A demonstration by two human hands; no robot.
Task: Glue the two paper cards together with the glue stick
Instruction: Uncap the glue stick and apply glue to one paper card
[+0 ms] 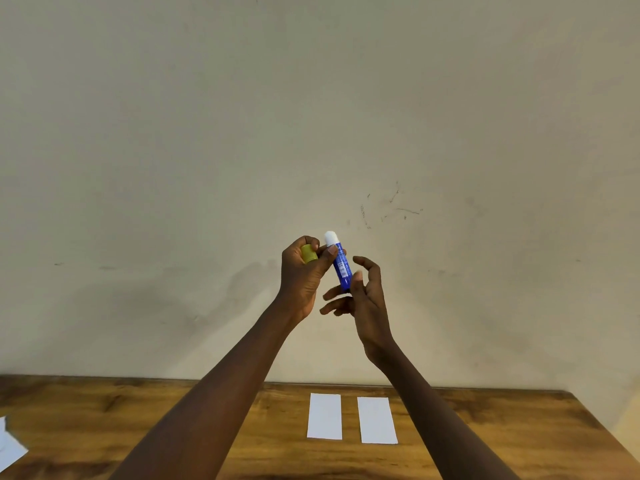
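Note:
Raised in front of the wall, a blue glue stick stands nearly upright with its white glue tip bared at the top. My left hand grips the yellow cap in its fingers, and its thumb presses against the upper part of the tube. At the tube's lower end my right hand pinches it with the thumb, the other fingers spread. Two white paper cards lie flat side by side on the wooden table below: the left card and the right card, a small gap between them.
The wooden table runs along a plain beige wall; its right edge slants in at the far right. A loose sheet of white paper lies at the table's left edge, partly cut off by the frame.

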